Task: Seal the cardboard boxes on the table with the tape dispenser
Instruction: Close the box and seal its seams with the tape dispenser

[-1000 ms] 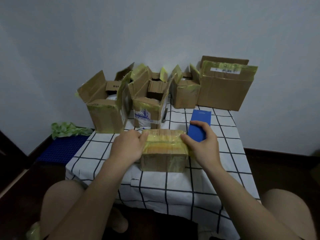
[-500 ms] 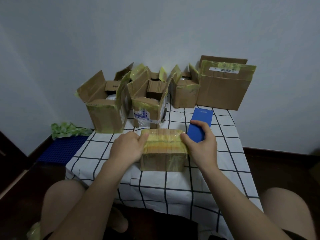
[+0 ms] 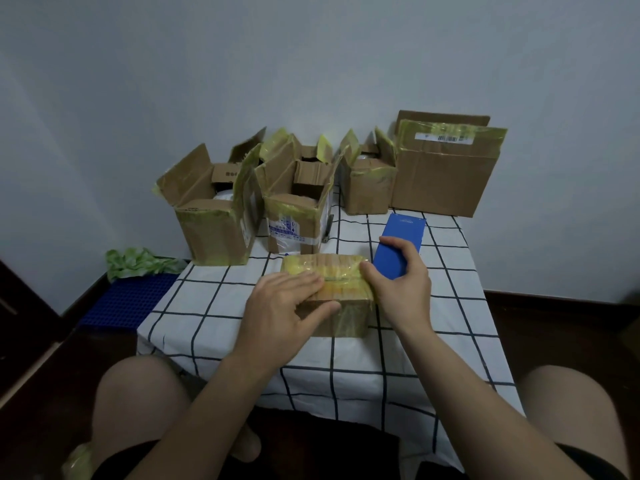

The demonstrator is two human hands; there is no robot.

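Note:
A small cardboard box (image 3: 346, 322) with yellowish tape across its top stands in the middle of the checked tablecloth (image 3: 214, 306). My left hand (image 3: 287, 303) lies over its top left part, fingers spread on the tape and thumb on the front face. My right hand (image 3: 398, 285) clasps the box's right end, thumb on the top edge. I see no tape dispenser that I can tell apart. Behind them stand open boxes with raised flaps: a left one (image 3: 211, 233), a middle one (image 3: 298, 223) and a smaller one (image 3: 367, 192).
A large box (image 3: 443, 178) stands at the back right against the wall. A flat blue pack (image 3: 403, 233) lies just behind my right hand. A thin dark object (image 3: 327, 230) leans by the middle box. Green wrapping (image 3: 142, 263) and a blue mat (image 3: 128, 299) lie on the floor, left.
My left hand has slid from the box's left side up onto its top, toward the right. My right hand stays at the right end. The box has not moved.

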